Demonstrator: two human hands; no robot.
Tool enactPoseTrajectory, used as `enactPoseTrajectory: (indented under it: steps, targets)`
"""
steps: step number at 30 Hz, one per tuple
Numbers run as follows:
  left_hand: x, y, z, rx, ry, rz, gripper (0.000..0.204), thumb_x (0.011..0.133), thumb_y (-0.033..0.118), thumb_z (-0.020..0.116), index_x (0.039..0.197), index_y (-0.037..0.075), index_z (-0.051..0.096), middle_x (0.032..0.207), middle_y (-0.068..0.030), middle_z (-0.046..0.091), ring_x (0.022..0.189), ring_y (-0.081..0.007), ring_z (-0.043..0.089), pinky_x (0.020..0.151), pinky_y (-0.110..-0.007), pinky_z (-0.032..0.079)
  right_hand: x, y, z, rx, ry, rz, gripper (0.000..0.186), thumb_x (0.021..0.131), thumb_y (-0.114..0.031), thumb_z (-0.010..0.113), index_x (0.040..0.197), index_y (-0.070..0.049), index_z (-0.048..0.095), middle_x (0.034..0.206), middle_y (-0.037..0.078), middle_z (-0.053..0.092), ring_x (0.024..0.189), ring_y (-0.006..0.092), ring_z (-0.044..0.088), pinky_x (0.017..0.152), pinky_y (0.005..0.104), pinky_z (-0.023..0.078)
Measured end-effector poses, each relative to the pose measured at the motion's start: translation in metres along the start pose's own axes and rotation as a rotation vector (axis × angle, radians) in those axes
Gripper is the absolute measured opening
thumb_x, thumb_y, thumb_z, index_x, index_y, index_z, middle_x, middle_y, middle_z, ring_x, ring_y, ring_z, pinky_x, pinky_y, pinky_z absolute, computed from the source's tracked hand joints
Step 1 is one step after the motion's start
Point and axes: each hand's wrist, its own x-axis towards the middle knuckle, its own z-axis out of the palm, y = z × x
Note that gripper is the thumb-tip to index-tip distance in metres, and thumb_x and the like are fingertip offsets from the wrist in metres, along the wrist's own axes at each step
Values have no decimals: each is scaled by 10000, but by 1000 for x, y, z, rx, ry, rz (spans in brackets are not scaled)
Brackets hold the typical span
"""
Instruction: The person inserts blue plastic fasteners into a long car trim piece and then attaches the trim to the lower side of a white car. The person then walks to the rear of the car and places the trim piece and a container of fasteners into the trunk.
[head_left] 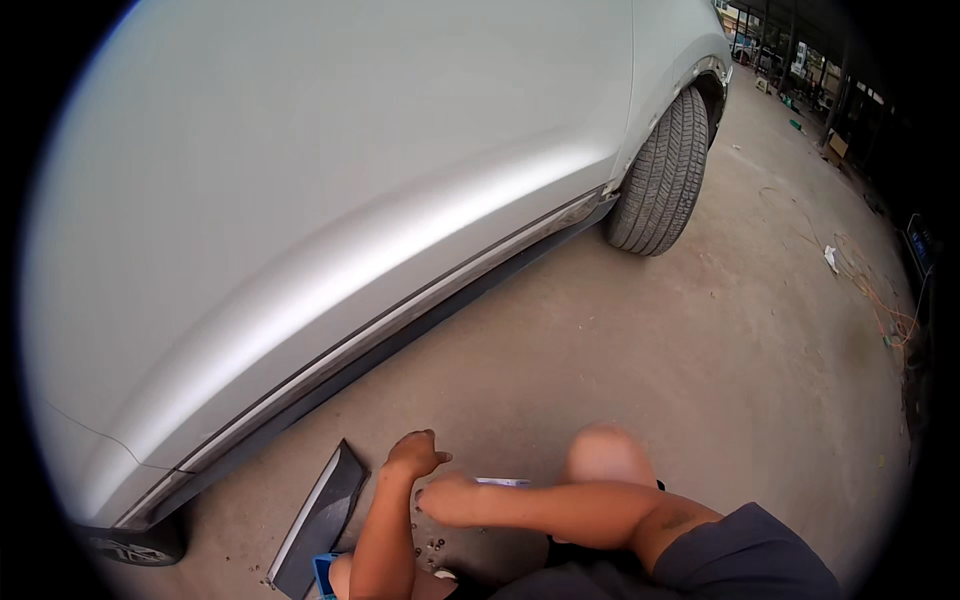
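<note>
My left hand [418, 452] hovers low beside the silver car's lower side, its fingers loosely bent and apart with nothing visible in them. Just to its right, my blurred right hand [447, 497] reaches down over the floor; its grip is unclear. A pale flat object [503, 482] lies partly hidden behind my right forearm. Below my hands are several small fasteners [436, 545] on the concrete. To the left lies a dark trim panel [325, 510] with a bright strip, beside a partly hidden blue tray [323, 570].
The car door [300, 180] and its sill [390, 330] fill the upper left, with a front tire [660, 175] past them. Cables [885, 315] and a white scrap [830, 258] lie at right; scattered items line the far right edge. My bare knee [605, 455] is beside my arms.
</note>
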Motion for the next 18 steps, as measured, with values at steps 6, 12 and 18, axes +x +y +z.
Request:
enactPoseTrajectory:
  steps: [6, 12, 18]
  targets:
    - [63, 92, 48, -30, -75, 177, 652, 860, 423, 724, 1271, -66, 592, 1250, -287, 623, 1198, -410, 586, 1016, -431, 464, -81, 28, -25, -166, -287, -96, 230, 782, -151, 740, 976, -32, 772, 1016, 154, 747, 928, 282, 728, 721, 432, 592]
    - [100, 138, 60, 91, -333, -59, 683, 873, 407, 715, 1342, -60, 549, 1288, -277, 612, 1218, -384, 590, 1011, -415, 475, -101, 101, -32, -76, -182, -21, 274, 822, -198, 743, 1043, -39, 765, 1066, 136, 743, 981, 263, 715, 797, 395, 586]
    - [149, 96, 125, -782, -297, -517, 667, 904, 445, 688, 1358, -23, 552, 1317, -224, 622, 1211, -341, 616, 1001, -404, 495, -93, 132, -26, -14, -105, 59, 285, 829, -217, 726, 1048, -36, 755, 1029, 138, 739, 942, 272, 710, 766, 403, 581]
